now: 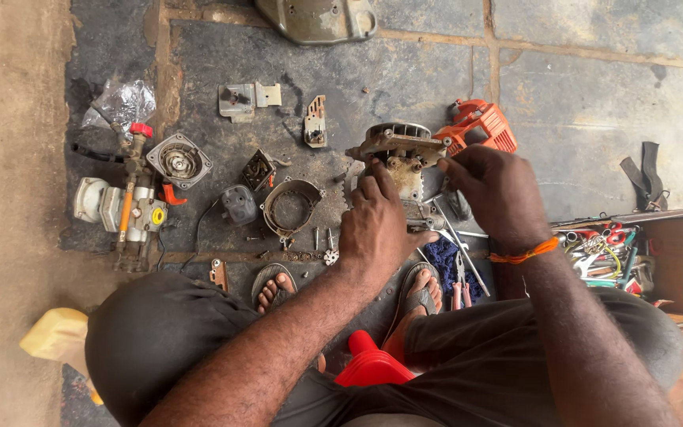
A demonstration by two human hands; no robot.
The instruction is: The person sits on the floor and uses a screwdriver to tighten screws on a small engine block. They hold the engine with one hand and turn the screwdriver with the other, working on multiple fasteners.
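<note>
Engine block [398,154] between both hands, left hand [373,229] steadying, right hand [496,194] beside

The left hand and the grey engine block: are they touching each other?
Touching. The head view shows the left hand with its fingers laid on the grey engine block.

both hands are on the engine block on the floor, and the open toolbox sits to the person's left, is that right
Not quite. The left hand and right hand are on the engine block, but the open toolbox sits to the person's right, not the left. The head view shows it.
</note>
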